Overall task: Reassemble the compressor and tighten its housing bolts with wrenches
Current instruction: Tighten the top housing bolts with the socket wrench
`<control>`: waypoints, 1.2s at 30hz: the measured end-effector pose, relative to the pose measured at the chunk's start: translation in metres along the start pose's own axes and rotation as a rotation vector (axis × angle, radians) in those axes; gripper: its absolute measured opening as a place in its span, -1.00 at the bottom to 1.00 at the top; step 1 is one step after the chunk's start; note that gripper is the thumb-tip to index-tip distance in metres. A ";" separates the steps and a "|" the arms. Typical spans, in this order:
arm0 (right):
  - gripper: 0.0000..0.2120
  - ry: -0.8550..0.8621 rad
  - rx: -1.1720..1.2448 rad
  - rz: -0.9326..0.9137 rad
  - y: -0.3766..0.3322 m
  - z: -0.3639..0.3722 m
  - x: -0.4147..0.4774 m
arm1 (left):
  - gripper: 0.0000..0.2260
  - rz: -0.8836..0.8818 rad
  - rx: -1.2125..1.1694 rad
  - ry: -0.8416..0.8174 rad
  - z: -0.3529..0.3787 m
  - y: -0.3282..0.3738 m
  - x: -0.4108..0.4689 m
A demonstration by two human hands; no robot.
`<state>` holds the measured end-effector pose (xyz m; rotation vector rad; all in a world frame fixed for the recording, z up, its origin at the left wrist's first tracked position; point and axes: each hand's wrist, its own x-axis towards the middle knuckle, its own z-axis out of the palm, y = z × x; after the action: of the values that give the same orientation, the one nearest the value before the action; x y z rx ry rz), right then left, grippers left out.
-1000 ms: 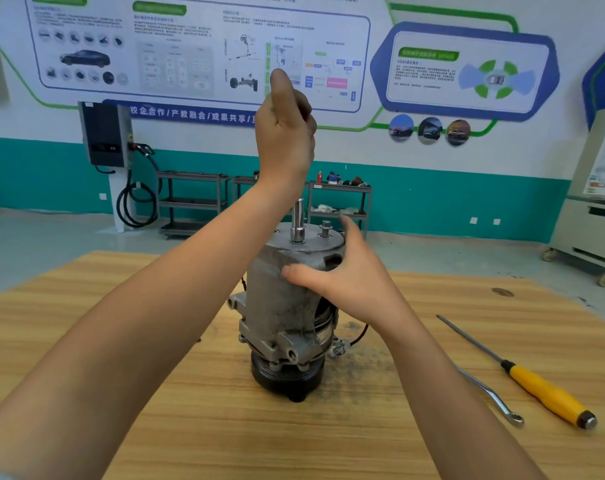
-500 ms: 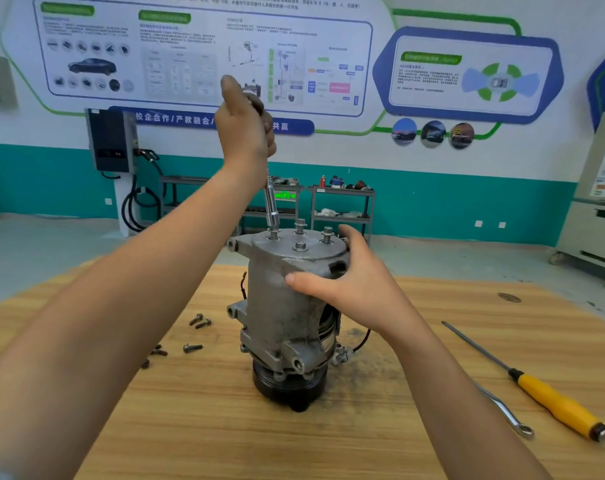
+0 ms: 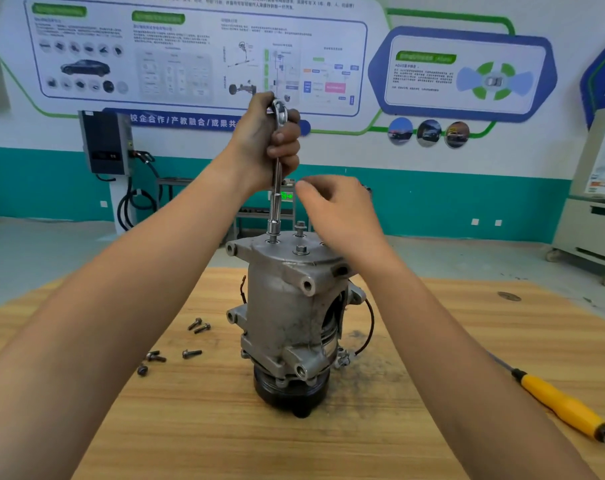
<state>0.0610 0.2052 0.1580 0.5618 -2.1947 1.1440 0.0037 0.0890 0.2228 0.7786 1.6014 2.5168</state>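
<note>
- Head view: grey metal compressor (image 3: pixel 287 306) stands upright mid wooden desk (image 3: pixel 190 427).
- Left grip (image 3: pixel 263 140) curled round an upright chrome socket wrench (image 3: pixel 276 199), its socket down on the compressor's top.
- Right grip (image 3: pixel 335 209) loosely curled, holding nothing, just above that top.
- Loose dark bolts (image 3: pixel 192 353) on its left.

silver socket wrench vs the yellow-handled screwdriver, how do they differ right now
The silver socket wrench stands roughly upright, its socket seated on top of the grey metal compressor; the yellow-handled screwdriver lies flat on the wooden table. The left hand grips the wrench; nothing touches the screwdriver. The wrench is bare metal; the screwdriver has a yellow handle. Both are long, slim hand tools.
</note>
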 end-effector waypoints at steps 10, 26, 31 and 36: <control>-0.87 -0.299 0.059 0.031 0.008 0.010 0.041 | -0.65 0.277 0.396 0.425 -0.009 -0.019 -0.004; -0.83 -0.180 0.015 0.012 0.004 0.016 0.040 | -0.85 0.235 0.959 0.272 -0.022 -0.003 -0.033; -0.79 -0.201 0.043 0.065 0.010 0.020 0.038 | -0.95 0.260 1.016 0.302 -0.022 -0.008 -0.036; -0.83 -0.357 0.086 0.136 0.013 0.008 0.039 | -0.94 0.232 0.955 0.306 -0.024 -0.007 -0.039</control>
<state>0.0220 0.2020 0.1731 0.7075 -2.5274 1.2954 0.0261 0.0601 0.1941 0.6477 3.0320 1.9443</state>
